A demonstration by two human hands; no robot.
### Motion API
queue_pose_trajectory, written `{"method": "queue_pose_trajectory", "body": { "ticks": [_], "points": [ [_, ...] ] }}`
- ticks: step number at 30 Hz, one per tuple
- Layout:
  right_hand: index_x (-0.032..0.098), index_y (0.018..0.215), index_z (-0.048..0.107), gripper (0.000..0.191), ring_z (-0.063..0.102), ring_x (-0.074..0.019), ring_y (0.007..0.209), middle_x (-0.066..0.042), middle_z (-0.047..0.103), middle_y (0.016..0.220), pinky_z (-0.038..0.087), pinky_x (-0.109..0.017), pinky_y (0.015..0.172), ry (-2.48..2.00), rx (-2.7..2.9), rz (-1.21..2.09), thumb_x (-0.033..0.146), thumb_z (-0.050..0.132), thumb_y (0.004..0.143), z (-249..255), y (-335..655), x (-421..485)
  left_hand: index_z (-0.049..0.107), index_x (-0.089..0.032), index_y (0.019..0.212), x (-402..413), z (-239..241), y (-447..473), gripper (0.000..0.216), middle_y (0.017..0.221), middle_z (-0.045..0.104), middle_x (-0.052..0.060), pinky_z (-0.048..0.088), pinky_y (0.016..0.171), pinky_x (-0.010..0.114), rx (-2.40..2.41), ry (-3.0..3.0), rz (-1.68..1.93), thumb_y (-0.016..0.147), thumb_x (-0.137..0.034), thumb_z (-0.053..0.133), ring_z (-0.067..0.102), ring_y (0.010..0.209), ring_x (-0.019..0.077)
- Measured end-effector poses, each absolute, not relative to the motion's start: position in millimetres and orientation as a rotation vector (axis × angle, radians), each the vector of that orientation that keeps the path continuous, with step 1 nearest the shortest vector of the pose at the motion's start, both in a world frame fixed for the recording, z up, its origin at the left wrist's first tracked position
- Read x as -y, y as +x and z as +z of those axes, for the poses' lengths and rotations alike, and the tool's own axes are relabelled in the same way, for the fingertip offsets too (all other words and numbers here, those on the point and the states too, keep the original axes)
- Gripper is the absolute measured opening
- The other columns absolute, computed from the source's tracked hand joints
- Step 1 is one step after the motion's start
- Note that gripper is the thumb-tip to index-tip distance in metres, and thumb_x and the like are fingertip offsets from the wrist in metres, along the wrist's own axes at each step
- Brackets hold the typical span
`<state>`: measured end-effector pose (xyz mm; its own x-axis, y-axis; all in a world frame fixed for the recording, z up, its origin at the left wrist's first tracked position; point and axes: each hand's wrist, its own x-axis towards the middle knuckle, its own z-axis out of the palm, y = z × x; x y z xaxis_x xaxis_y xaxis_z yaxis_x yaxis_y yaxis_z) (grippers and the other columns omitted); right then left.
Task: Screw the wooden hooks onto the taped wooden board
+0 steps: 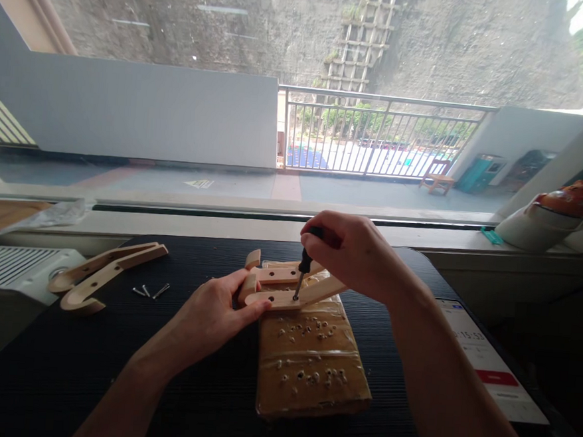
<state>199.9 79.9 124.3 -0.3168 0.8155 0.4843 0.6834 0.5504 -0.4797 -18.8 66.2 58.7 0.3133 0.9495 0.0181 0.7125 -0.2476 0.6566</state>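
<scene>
My right hand (346, 249) is wrapped round the black handle of a screwdriver (305, 265). Its metal shaft points down, with the tip at a hole in a curved wooden piece (282, 300). That pale piece lies across a taped brown block (312, 353) pitted with several holes. With fingers and thumb, my left hand (223, 300) grips the left end of the wooden pieces. A second wooden piece (278, 275) with dark holes lies just behind the first. Whether a screw sits under the tip is too small to tell.
Two similar wooden pieces (92, 283) rest on the black table (199, 398) at the left, near several loose screws (151, 292). A tablet or phone (491, 365) showing a timer lies at the right. Behind the table run a windowsill (211, 227) and a window; a white pot (540, 226) stands right.
</scene>
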Motion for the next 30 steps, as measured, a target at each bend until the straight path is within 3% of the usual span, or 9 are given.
{"method": "queue_pose_trajectory", "body": {
  "ticks": [12,19,26,30],
  "points": [
    [0.019,0.073,0.059,0.021,0.039,-0.0070,0.050,0.004,0.051,0.054,0.026,-0.023,0.049,-1.342,2.081,0.083,0.031,0.046,0.084,123.8,196.9,-81.0,0.057,-0.025,0.091,-65.7,60.9,-18.6,0.027,0.085,0.069,-0.005,0.042,0.066,0.023,-1.466,2.055,0.583,0.078,-0.048,0.055,0.062,0.079,0.0184],
    [0.022,0.095,0.060,0.018,0.038,-0.0057,0.050,0.006,0.049,0.057,0.027,-0.021,0.049,-1.112,2.227,0.311,0.028,0.047,0.085,127.0,190.8,-70.9,0.059,-0.024,0.093,-64.9,63.4,-17.0,0.027,0.085,0.069,-0.003,0.043,0.066,0.024,-1.433,2.045,0.626,0.077,-0.046,0.055,0.062,0.078,0.0201],
    [0.018,0.077,0.059,0.025,0.040,-0.0073,0.052,0.004,0.049,0.058,0.027,-0.022,0.048,-1.233,2.151,0.247,0.040,0.049,0.084,124.8,197.8,-80.1,0.059,-0.022,0.095,-63.6,65.7,-16.7,0.030,0.090,0.069,0.000,0.044,0.069,0.025,-1.436,2.031,0.618,0.077,-0.046,0.054,0.063,0.082,0.0215],
    [0.020,0.086,0.060,0.017,0.039,-0.0071,0.052,0.004,0.051,0.060,0.026,-0.022,0.049,-1.218,2.163,0.199,0.033,0.049,0.084,126.9,196.2,-77.5,0.059,-0.023,0.092,-64.4,64.7,-16.2,0.029,0.087,0.070,-0.001,0.044,0.067,0.025,-1.449,2.027,0.608,0.077,-0.047,0.054,0.063,0.079,0.0215]
  ]
}}
